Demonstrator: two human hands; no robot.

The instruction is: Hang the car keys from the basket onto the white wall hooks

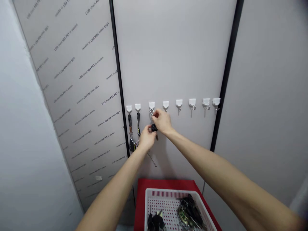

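Note:
A row of white adhesive hooks runs along the pale wall panel. At the third hook (pixel 151 105) from the left, my right hand (pixel 162 122) pinches a silver metal clip (pixel 151 111), whose upper end lies against the hook; whether it is hooked on, I cannot tell. Just below, my left hand (pixel 147 139) grips a car key (pixel 154 127) by its black head, with the blade pointing down. To the left, a keychain with a brown-and-black strap (pixel 130 121) hangs from the first hook. Another black-strapped keychain (pixel 138 120) hangs from the second, its lower part partly behind my left hand.
Several more white hooks, such as this one (pixel 192 102), continue to the right. Below stands a white perforated basket (pixel 173 192) on a red surface (pixel 166 183), holding bunches of keys (pixel 189 211). Black vertical strips (pixel 226 70) border the panel.

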